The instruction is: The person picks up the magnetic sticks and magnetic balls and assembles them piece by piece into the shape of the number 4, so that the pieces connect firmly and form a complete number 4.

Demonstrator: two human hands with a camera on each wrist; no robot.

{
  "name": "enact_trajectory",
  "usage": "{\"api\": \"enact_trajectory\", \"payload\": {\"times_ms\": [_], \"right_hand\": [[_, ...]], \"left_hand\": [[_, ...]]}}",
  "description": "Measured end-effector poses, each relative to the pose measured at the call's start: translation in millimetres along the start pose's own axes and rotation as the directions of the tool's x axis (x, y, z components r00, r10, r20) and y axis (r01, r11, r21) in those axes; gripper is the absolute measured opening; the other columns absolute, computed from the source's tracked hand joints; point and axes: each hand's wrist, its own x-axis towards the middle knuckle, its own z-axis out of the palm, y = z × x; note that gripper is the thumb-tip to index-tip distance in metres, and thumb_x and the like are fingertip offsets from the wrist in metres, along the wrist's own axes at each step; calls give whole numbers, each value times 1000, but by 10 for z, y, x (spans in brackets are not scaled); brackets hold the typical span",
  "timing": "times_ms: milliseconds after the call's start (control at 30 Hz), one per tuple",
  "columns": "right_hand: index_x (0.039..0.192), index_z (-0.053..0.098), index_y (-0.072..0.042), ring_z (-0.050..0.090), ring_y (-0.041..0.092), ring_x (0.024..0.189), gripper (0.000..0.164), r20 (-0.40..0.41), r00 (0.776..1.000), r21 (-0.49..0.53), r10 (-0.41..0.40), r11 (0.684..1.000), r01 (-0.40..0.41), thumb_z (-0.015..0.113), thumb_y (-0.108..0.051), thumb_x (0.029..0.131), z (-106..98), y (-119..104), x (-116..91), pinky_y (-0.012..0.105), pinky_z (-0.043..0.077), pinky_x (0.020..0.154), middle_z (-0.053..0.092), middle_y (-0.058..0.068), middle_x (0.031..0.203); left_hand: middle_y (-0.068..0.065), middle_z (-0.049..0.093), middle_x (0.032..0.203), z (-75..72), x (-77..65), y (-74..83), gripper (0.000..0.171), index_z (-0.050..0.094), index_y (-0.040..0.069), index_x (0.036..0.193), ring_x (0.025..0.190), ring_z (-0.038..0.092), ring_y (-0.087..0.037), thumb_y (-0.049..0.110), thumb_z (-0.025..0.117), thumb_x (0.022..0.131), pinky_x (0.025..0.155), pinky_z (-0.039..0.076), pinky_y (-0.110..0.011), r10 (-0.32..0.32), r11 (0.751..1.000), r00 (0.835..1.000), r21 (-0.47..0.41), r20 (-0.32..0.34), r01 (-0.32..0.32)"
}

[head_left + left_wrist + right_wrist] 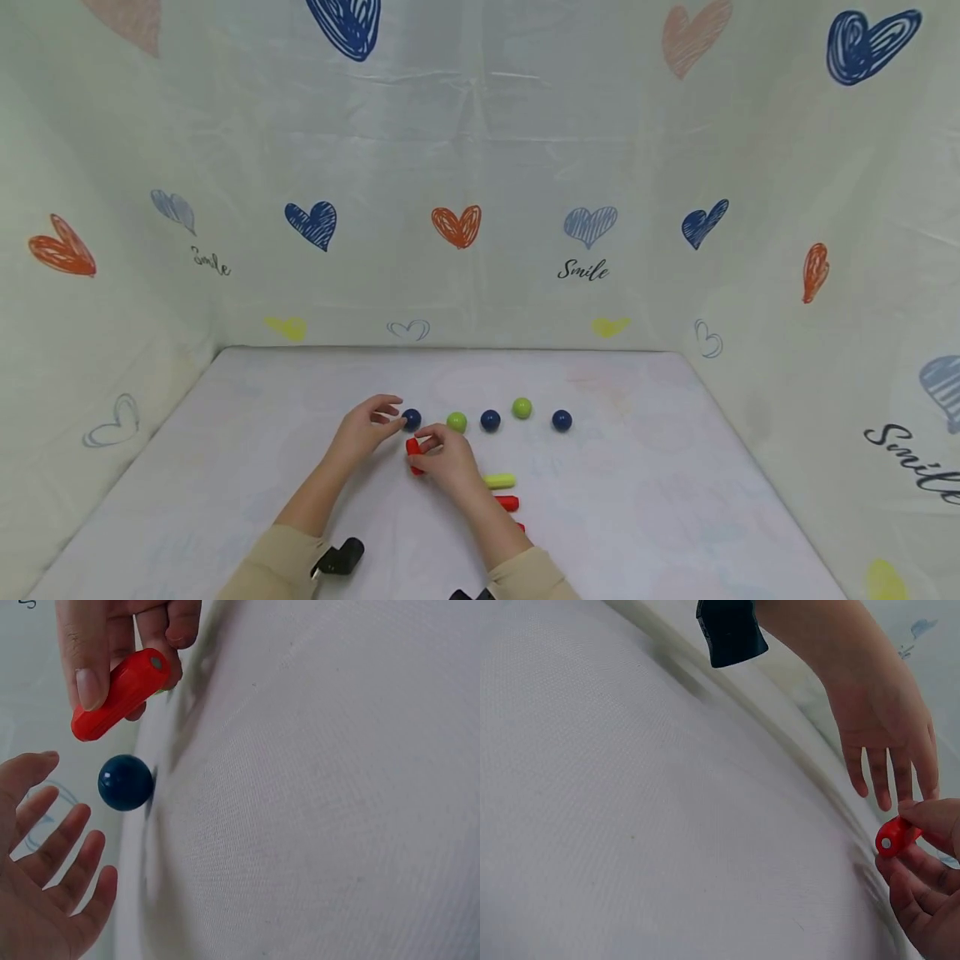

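My right hand (pixel 452 467) pinches a short red magnetic stick (pixel 124 694) between thumb and fingers, above the tabletop. A round grey disc shows in the stick's end in both wrist views. To the left, my left hand (pixel 367 429) is held with its fingers loosely spread and nothing in them. Beside its fingertips sits a dark blue ball (pixel 411 419), a small gap from them in the left wrist view. The red stick is above that ball in the same view. Just beyond my right hand lies a green ball (pixel 457 422).
Farther right along the row are a second blue ball (pixel 491 421), another green ball (pixel 522 407) and a third blue ball (pixel 562 420). A yellow-green stick (pixel 500 481) and two red sticks (pixel 507 503) lie partly behind my right forearm. A heart-printed curtain (pixel 517 292) surrounds the white table (pixel 637 517).
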Motion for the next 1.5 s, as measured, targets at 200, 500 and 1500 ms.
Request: {"api": "enact_trajectory", "payload": {"times_ms": [200, 500, 1500], "right_hand": [[106, 66, -10, 58, 12, 67, 29, -37, 999, 35, 22, 999, -21, 79, -7, 80, 77, 16, 20, 25, 54, 62, 59, -2, 82], [101, 67, -9, 56, 10, 61, 27, -83, 997, 36, -10, 999, 13, 81, -9, 78, 158, 49, 54, 23, 52, 58, 58, -3, 77], [88, 62, -8, 49, 9, 46, 28, -77, 997, -108, 7, 994, -16, 85, -16, 75, 220, 78, 133, 21, 42, 48, 51, -4, 62]], "left_hand": [[-13, 65, 110, 15, 77, -44, 39, 60, 5, 125, 102, 60, -32, 15, 71, 89, 84, 51, -47, 3, 1000, 1000, -20, -11, -3], [-16, 65, 111, 65, 152, -169, 38, 60, 3, 125, 101, 60, -33, 14, 70, 90, 83, 52, -46, 4, 998, 1000, -67, -13, -5], [-19, 64, 111, 93, 168, -317, 43, 56, -1, 129, 107, 59, -36, 16, 68, 92, 96, 44, -50, -121, 969, 993, -215, 6, 119]]}}
